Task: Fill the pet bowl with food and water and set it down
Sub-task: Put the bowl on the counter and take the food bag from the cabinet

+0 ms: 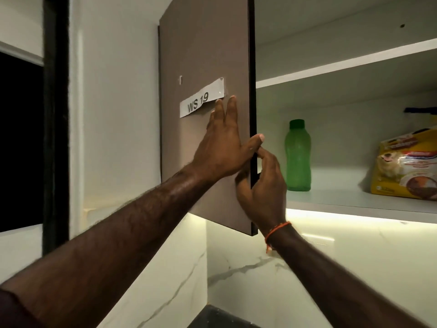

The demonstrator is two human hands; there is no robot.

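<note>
A brown cabinet door (203, 55) with a paper label "WS 19" stands swung open. My left hand (224, 147) lies flat on its front face, thumb hooked over the dark edge. My right hand (262, 185) grips that same edge from the inner side. Inside the cabinet, on the lower shelf (343, 202), a green water bottle (297, 157) stands upright. A yellow pet food bag (406, 166) with a dog picture leans at the far right. No pet bowl is in view.
An upper shelf (343, 65) crosses the cabinet above. A lit strip glows under the cabinet over a white marbled wall (354, 268). A dark window opening (21, 143) with a black frame is at the left. A dark counter corner (212, 318) shows at the bottom.
</note>
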